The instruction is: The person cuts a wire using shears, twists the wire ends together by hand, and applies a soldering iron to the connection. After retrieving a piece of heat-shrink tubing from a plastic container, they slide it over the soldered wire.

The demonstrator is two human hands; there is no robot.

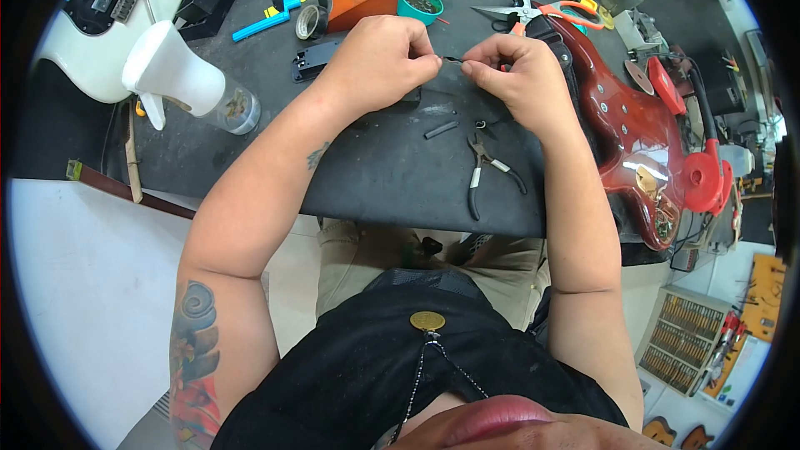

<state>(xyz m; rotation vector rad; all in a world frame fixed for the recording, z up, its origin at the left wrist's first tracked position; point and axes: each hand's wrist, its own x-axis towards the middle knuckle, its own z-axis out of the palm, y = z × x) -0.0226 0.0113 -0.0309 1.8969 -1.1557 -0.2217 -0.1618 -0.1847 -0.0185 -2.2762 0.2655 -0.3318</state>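
Head view, looking down on a dark work mat (375, 175) on the bench.

Left hand (379, 62): closed, thumb and forefinger pinched on one end of a thin black piece (452, 59).
Right hand (512, 75): closed likewise, fingertips pinched on the other end.
The hands nearly meet, and the piece spans the small gap between them (wire or tubing, too small to tell). It is held just above the mat, toward the far edge and about midway along it.

On the mat, on the near side of the hands:
- A short black tube (441, 129) lies flat, just below the gap between the hands.
- Small pliers (487, 171) with black handles lie with the jaws toward the right hand and the handles toward the near edge.
- Neither is touched.

Right edge of the mat:
- A glossy red guitar body (633, 125) lies beside the right forearm and runs down to the near right corner.
- Beyond the right hand are scissors (521, 7) with orange handles, blades apart.

Far edge, beyond the left hand:
- A teal tin (419, 4), a roll of tape (311, 22) and a blue tool (267, 23).
- A flat black part (315, 58) sits just beside the left hand.

Left of the mat:
- A white cone-shaped object (171, 71) lies against a clear jar (237, 108).
- A white guitar body (92, 25) is at the far left corner.
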